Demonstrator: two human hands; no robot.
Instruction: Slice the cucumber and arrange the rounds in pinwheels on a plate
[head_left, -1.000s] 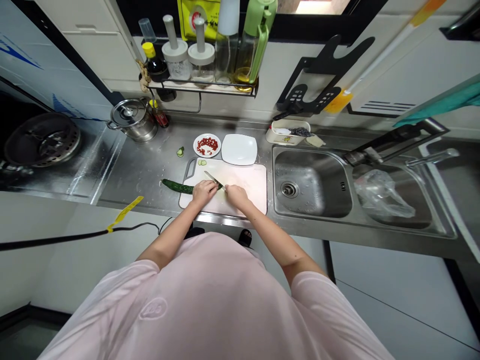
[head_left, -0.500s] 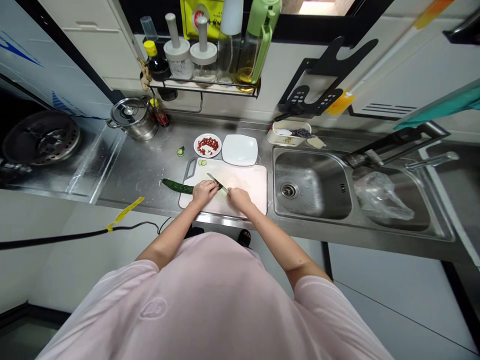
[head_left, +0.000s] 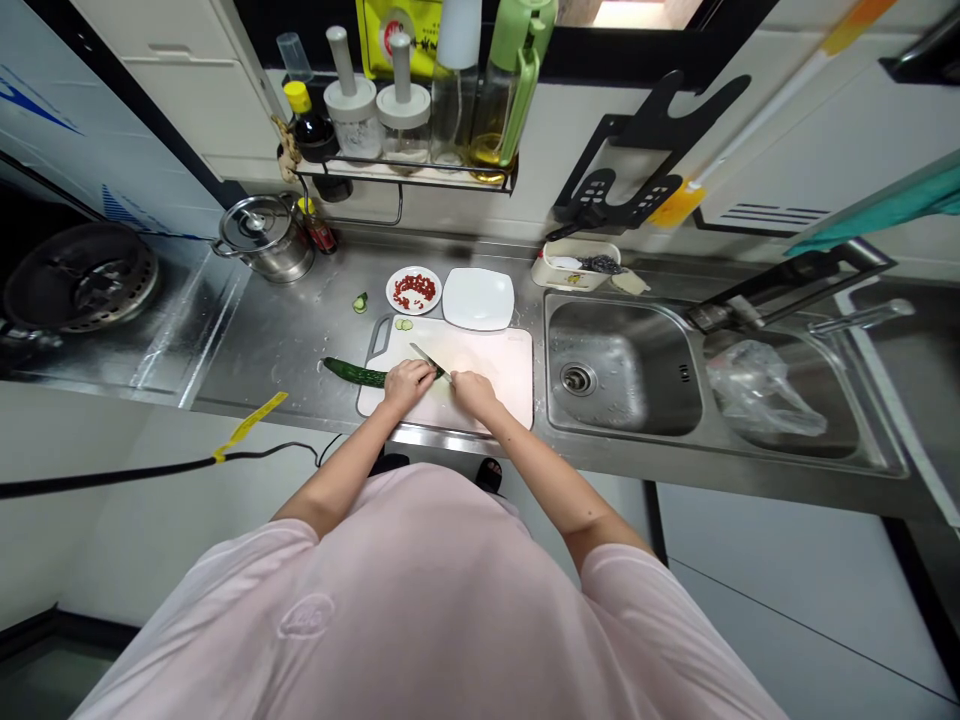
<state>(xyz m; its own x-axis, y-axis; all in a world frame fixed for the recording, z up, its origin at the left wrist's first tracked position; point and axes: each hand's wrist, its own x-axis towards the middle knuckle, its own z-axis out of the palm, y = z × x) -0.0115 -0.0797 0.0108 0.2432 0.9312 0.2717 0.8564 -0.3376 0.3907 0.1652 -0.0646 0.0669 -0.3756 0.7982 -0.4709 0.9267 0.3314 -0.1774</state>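
Note:
A long dark green cucumber (head_left: 352,373) lies across the left side of the white cutting board (head_left: 502,370), one end out over the steel counter. My left hand (head_left: 408,384) is closed over the cucumber near its right end. In my right hand (head_left: 472,392) is the handle of a kitchen knife (head_left: 424,355); its blade points up and left, against the cucumber beside my left fingers. Cucumber slices (head_left: 403,324) lie at the board's upper left. Behind the board stand a plate of chopped red pieces (head_left: 413,270) and a white square plate (head_left: 478,300).
To the right is a steel sink (head_left: 622,400) with a clear plastic bag (head_left: 761,390) in its second basin. A lidded pot (head_left: 266,240) and a wok (head_left: 82,275) stand at the left. Cucumber bits (head_left: 360,302) lie on the counter; a condiment rack (head_left: 412,178) hangs above.
The knife and my right hand have shifted very slightly left at the cucumber. My left hand stays on it, and the other things remain in place.

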